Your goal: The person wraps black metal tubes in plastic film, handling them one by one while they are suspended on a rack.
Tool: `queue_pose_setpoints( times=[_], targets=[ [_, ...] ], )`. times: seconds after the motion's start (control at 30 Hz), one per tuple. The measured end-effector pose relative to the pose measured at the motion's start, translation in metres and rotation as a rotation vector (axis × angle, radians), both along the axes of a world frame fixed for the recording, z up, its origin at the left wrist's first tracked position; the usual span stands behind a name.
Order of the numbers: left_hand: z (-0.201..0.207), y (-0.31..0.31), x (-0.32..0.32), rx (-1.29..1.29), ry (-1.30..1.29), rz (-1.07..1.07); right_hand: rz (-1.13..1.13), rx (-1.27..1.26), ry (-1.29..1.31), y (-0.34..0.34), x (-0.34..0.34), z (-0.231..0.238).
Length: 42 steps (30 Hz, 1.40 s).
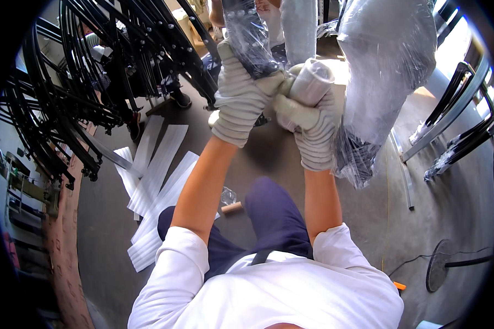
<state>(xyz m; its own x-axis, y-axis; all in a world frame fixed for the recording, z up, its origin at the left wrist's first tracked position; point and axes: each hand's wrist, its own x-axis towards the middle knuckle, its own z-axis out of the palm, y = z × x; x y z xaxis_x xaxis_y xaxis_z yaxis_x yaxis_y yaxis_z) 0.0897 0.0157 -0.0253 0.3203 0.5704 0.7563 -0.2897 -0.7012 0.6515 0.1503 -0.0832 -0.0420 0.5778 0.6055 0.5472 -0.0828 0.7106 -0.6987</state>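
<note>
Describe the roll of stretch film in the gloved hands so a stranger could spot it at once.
Start at the big grey bundle wrapped in clear plastic at upper right. Just left of it, the right hand and left hand, both in white knit gloves, meet. The roll of stretch film is the short pale cylinder with an open end, gripped by the right hand.

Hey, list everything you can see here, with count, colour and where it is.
roll of stretch film: one, clear on a pale core, top centre, gripped by both hands
film-wrapped black part: one, top centre, under the left hand
wrapped grey bundle: one, upper right
black metal frames: many, stacked upper left
white foam strips: several, on the floor at left
cardboard tube: one, tan, on the floor by the knee
chair frames: a few, black and grey, right
round black base with a cable: one, lower right
left hand: white knit glove
right hand: white knit glove
</note>
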Motion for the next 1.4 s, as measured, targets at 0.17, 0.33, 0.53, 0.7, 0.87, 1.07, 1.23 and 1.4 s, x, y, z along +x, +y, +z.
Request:
queue_pose_setpoints(
  times=[0.17, 0.33, 0.53, 0.7, 0.87, 1.07, 1.23, 1.4],
  targets=[
    [-0.018, 0.039, 0.021, -0.012, -0.01, 0.089, 0.34, -0.095, -0.425, -0.032, -0.041, -0.014],
    [-0.017, 0.046, -0.005, 0.103, -0.156, 0.172, 0.472, 0.123, -0.457, -0.033, -0.065, -0.011],
    [-0.027, 0.037, 0.0, 0.03, -0.368, 0.03, -0.181, -0.052, -0.762, 0.019, -0.032, 0.023],
    [-0.027, 0.054, -0.003, 0.225, -0.304, 0.247, -0.008, 0.041, -0.39, 0.052, -0.008, 0.027],
    [-0.039, 0.065, 0.001, 0.061, -0.36, 0.053, -0.208, 0.195, -0.652, 0.046, -0.018, 0.024],
    [-0.036, 0.049, 0.004, 0.208, -0.39, -0.023, 0.367, 0.299, 0.166, 0.071, 0.015, 0.021],
    [-0.062, 0.064, 0.0, 0.214, -0.245, 0.069, 0.624, 0.287, 0.261, 0.073, 0.012, 0.002],
    [-0.069, 0.049, -0.003, 0.089, -0.151, 0.224, 0.252, 0.307, 0.119, 0.059, 0.003, -0.006]
  ],
)
